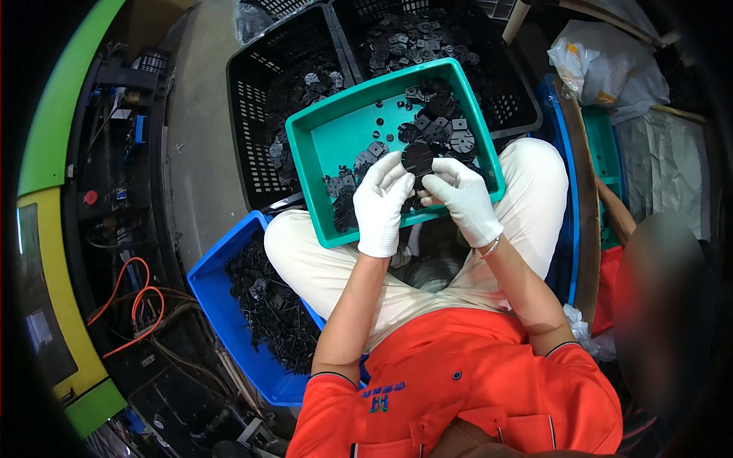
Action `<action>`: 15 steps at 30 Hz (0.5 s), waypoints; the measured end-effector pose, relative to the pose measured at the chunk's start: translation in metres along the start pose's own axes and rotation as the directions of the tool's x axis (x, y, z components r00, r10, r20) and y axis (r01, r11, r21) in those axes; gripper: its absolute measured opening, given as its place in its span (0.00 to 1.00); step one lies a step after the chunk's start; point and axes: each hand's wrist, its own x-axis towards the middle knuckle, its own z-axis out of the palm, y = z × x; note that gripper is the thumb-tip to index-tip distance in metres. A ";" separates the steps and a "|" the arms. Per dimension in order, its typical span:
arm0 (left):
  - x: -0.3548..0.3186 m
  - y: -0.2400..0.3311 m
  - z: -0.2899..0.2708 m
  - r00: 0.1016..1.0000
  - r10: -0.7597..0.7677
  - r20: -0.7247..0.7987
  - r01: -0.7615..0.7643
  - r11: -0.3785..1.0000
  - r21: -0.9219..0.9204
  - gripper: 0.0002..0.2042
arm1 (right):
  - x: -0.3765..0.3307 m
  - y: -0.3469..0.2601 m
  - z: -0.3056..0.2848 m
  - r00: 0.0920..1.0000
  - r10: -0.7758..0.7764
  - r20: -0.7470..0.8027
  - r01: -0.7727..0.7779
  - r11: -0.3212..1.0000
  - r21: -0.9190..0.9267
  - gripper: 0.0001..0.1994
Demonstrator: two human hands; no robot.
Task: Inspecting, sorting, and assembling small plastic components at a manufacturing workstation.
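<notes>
Both gloved hands close on one flat black round plastic part (pixel 418 159), held up between them over the teal tray: the left hand (pixel 379 204) pinches its left edge with fingertips curled in, and the right hand (pixel 466 200) grips its right edge in the same way, fingers bent around the rim. Beyond the knees stand two black slotted crates (pixel 252 114), each holding more black parts. Beside the left leg sits a blue bin (pixel 210 286) heaped with black plastic scrap. On the person's lap rests the teal tray (pixel 321 153), tilted a little, with similar small black parts (pixel 439 122) scattered mostly across its far right corner and near edge.
</notes>
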 end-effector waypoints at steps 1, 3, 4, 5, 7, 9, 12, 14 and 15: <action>-0.001 0.000 0.001 1.000 -0.022 -0.012 0.022 1.000 -0.007 0.23 | -0.001 0.000 0.000 1.000 -0.001 0.002 0.001 1.000 0.005 0.13; -0.002 0.000 0.003 1.000 -0.018 -0.001 0.018 0.999 -0.027 0.22 | -0.002 -0.001 -0.001 1.000 -0.011 0.001 0.011 1.000 0.029 0.13; -0.003 0.000 0.003 1.000 -0.015 0.003 0.015 0.999 -0.037 0.22 | -0.002 -0.002 -0.001 1.000 -0.009 0.013 0.009 0.999 0.040 0.13; -0.004 0.000 0.004 1.000 -0.014 0.007 0.014 0.999 -0.038 0.22 | -0.002 -0.002 -0.001 1.000 -0.009 0.003 0.009 0.999 0.034 0.13; -0.005 0.000 0.005 1.000 -0.014 0.014 0.014 0.999 -0.040 0.23 | -0.002 0.000 -0.001 1.000 0.000 0.006 0.000 1.000 0.024 0.14; -0.006 -0.002 0.005 1.000 -0.025 -0.004 0.025 0.999 -0.022 0.20 | -0.001 0.003 0.001 0.999 0.020 0.027 -0.021 0.999 0.030 0.14; -0.004 -0.003 -0.003 0.995 -0.022 -0.101 0.028 0.998 0.058 0.17 | 0.002 0.011 0.002 0.999 0.021 0.039 -0.017 0.996 -0.085 0.14; 0.001 0.000 -0.017 0.963 0.030 -0.267 -0.003 0.995 0.100 0.17 | 0.009 0.013 -0.004 0.997 -0.080 0.019 0.081 0.934 -0.347 0.12; 0.007 0.007 -0.032 0.955 0.070 -0.289 -0.049 0.996 0.079 0.16 | 0.015 0.013 -0.009 0.978 -0.206 0.017 0.183 0.829 -0.529 0.12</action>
